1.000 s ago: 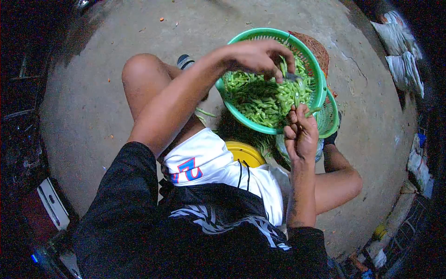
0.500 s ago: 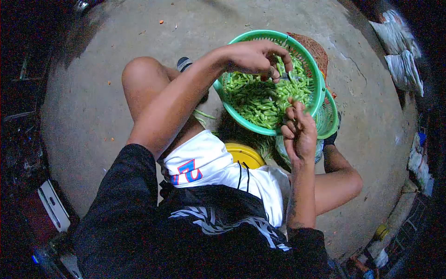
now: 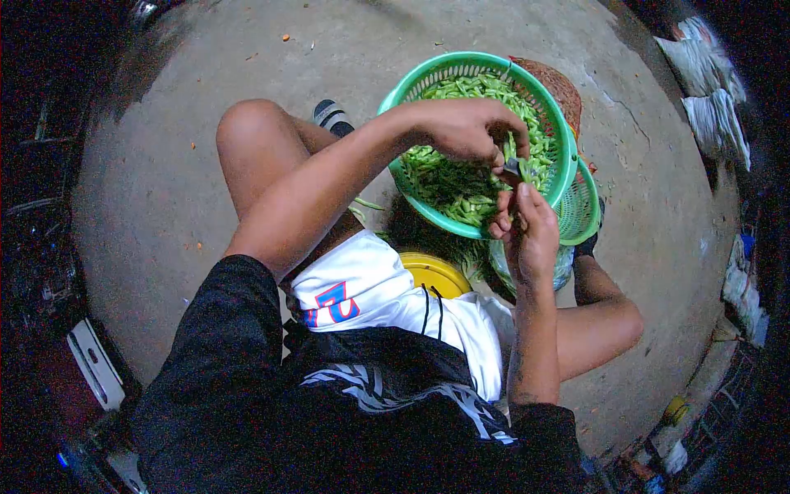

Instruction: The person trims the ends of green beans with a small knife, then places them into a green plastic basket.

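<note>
A green plastic basket (image 3: pixel 403 89) on the floor holds a heap of cut green bean pieces (image 3: pixel 477 86). Over it my left hand (image 3: pixel 473 132) is closed on a small dark blade (image 3: pixel 512 167), which points toward my right hand. My right hand (image 3: pixel 531 226) is at the basket's near right rim, fingers pinched on a green bean (image 3: pixel 527 171) that touches the blade. The fingertips of both hands nearly meet, and they partly hide the blade's handle.
A second green basket (image 3: pixel 586 206) sits under the right side. Behind is a reddish mesh sack (image 3: pixel 555 86). A yellow round object (image 3: pixel 436 274) and a clear plastic bag (image 3: pixel 564 267) lie near my legs. White sacks (image 3: pixel 716 123) are at the far right.
My left hand has moved down and slightly right with the blade. My right hand has tilted toward it, and the two now meet at the bean.
</note>
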{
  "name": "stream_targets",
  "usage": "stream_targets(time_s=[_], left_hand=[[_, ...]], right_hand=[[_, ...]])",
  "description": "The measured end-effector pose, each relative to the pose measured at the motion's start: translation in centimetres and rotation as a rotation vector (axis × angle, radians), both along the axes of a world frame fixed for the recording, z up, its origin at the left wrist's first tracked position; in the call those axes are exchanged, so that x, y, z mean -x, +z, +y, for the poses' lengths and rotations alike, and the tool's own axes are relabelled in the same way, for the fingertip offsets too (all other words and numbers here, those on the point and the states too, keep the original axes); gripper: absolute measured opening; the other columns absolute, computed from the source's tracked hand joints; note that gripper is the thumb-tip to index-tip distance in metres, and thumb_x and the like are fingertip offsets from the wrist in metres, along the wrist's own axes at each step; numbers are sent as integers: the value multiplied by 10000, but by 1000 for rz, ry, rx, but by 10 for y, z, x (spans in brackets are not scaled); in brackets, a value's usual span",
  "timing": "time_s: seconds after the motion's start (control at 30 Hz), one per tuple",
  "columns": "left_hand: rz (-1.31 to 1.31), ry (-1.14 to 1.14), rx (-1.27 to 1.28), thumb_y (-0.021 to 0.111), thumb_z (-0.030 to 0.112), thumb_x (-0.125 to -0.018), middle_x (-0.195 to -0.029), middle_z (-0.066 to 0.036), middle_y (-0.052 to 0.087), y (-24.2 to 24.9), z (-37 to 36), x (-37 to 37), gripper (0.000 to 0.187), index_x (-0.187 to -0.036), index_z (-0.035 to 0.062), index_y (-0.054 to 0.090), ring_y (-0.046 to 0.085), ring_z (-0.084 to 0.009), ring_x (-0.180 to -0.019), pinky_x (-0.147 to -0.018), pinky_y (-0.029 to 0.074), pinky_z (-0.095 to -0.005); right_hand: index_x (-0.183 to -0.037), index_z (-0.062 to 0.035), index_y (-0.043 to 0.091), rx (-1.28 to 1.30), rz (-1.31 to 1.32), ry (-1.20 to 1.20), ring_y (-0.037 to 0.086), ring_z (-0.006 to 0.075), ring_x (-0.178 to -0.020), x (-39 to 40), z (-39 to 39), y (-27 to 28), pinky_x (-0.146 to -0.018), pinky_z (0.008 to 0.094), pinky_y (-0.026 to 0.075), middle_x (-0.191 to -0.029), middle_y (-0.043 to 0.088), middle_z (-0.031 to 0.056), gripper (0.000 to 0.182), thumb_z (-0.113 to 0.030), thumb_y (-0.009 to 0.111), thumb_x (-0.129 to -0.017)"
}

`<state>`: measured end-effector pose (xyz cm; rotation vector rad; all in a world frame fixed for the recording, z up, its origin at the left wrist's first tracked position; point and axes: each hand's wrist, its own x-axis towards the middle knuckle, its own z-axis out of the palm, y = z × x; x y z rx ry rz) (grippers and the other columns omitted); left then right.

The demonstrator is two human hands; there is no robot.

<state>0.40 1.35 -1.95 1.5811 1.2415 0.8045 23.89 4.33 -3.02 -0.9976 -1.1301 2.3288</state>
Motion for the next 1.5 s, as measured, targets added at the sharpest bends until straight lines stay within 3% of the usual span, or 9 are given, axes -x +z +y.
stream_targets(time_s=[0.33,0.63,1.0,1.13,1.2,1.27,1.4,1.43,1.5], left_hand=[[19,149,66,679,26,-841,-1077,-73,680,11,-9,4,412,-1251,52,639,617,-150,-990,-861,524,-340],[-132,186,85,724,25,-833,-961,-41,704,5,-2,28,356,-1183,32,658,627,-109,-815,-744,518,-285],[-73,163,74,724,21,-838,-1050,-57,693,5,-2,20,373,-1203,40,647,646,-126,-920,-797,517,-289],[-92,-1,166,761,50,-826,-1088,-84,695,7,-5,1,402,-1207,46,632,621,-131,-1082,-855,525,-319],[-67,-30,-174,729,33,-841,-1098,-86,695,-13,4,20,362,-1189,33,631,645,-147,-1043,-850,533,-320],[-219,91,122,690,23,-859,-1076,-71,685,-2,1,36,318,-1171,19,630,658,-156,-1012,-836,536,-300],[-42,47,29,715,26,-851,-1029,-59,686,8,-8,7,362,-1202,31,625,666,-158,-930,-829,529,-304],[-261,-46,185,730,30,-837,-1020,-53,688,3,-8,-1,381,-1205,35,629,649,-150,-939,-828,527,-311],[-194,-56,93,726,23,-835,-1027,-54,687,-1,-3,4,373,-1196,31,631,645,-145,-946,-830,528,-312]], right_hand=[[-1150,10,650,19,-17,11,491,43,-641,-9,3,-4,-494,186,401,-849,632,8,257,-214,619,-1025],[-1109,-3,668,-17,-25,-16,483,40,-643,-10,5,-2,-494,184,395,-832,625,7,210,-188,632,-1018],[-1085,-14,675,-94,-70,-7,478,34,-627,-9,2,0,-495,179,380,-818,622,-6,205,-203,654,-1007],[-1083,-14,675,-110,-97,-2,478,28,-625,-8,0,-1,-491,179,378,-812,619,-10,211,-209,658,-1004],[-1084,-14,675,-129,-74,-10,480,29,-628,-9,1,2,-489,179,381,-814,623,-8,213,-210,662,-1002],[-1079,-15,676,-137,-76,-9,482,31,-629,-10,1,1,-488,179,382,-811,623,-6,212,-211,662,-1002],[-1077,-15,677,-138,-74,-19,477,30,-614,-8,1,-3,-487,175,384,-807,623,-10,207,-208,664,-1002],[-1079,-16,678,-141,-60,-13,474,29,-609,-7,1,-5,-487,173,384,-806,623,-13,206,-206,664,-1002],[-1082,-18,679,-128,-77,-15,474,30,-606,-7,0,1,-487,172,385,-810,627,-12,203,-204,664,-1002]])
